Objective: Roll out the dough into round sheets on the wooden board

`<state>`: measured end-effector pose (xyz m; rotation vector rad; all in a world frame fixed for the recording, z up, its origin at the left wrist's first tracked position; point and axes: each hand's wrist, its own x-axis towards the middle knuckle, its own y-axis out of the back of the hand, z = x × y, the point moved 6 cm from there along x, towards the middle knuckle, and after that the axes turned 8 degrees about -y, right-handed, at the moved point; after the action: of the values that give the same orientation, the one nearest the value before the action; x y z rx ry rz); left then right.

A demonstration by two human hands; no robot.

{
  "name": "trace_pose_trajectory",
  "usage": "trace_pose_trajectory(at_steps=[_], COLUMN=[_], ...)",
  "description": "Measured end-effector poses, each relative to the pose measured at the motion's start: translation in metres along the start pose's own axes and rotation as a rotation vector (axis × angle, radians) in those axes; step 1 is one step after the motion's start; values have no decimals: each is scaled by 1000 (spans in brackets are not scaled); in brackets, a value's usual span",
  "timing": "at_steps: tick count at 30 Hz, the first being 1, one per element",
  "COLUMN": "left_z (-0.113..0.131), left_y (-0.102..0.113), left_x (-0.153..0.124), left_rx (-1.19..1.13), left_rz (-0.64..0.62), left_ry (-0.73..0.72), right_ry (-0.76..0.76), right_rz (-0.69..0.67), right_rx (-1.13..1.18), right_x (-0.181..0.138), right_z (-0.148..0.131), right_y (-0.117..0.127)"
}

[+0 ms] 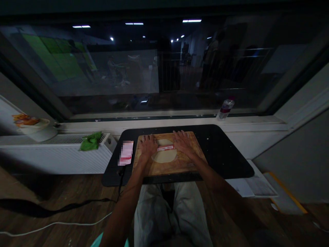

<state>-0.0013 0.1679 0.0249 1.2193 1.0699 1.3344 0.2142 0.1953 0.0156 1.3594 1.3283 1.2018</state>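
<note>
Pale trousers (164,212) filled the near edge of the view, and two bare forearms ran from them towards 12 o'clock. Between the hands lay a slim rolling pin (166,148) with a red label, set crosswise on a flat round of dough (164,156). The left hand (147,142) pressed on the pin's 9 o'clock end and the right hand (183,141) on its 3 o'clock end. Each grip was wide, with fingers spread and palms laid flat rather than curled around the pin. The dough sat at the middle of a wooden board (177,167), which lay on a black worktop (226,151). Just beside the board at 9 o'clock lay a pink and white packet (125,153), too blurred to read. Further out at 9 o'clock a green cloth (88,142) rested on a white radiator (51,156). At 1 o'clock a plastic bottle (225,109) stood on the window sill (257,120).
</note>
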Motion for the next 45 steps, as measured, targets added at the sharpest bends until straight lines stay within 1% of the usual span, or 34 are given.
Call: trace_pose_trajectory(at_steps=[6, 10, 15, 20, 23, 29, 33, 38, 45], left_z=[2, 2, 2, 3, 3, 0, -1, 0, 2], left_y=[-3, -3, -3, 1, 3, 7, 6, 7, 6], left_x=[-2, -3, -2, 3, 5, 12, 16, 14, 7], left_rx=[-6, -7, -24, -33, -23, -17, -18, -12, -14], left_rz=[-28, -8, 18, 61, 61, 64, 36, 17, 2], left_ry=[-29, -35, -36, -33, -32, 1, 4, 13, -15], right_ry=[-74, -122, -115, -103, -96, -72, -90, -81, -82], right_rz=[75, 94, 23, -54, -96, -88, -84, -79, -3], right_rx=[28, 30, 20, 2, 2, 19, 11, 3, 2], right_x=[-41, -47, -31, -5, 10, 34, 40, 28, -13], right_z=[4, 4, 1, 1, -1, -8, -8, -5, -2], right_y=[-7, -9, -3, -1, 1, 7, 6, 1, 0])
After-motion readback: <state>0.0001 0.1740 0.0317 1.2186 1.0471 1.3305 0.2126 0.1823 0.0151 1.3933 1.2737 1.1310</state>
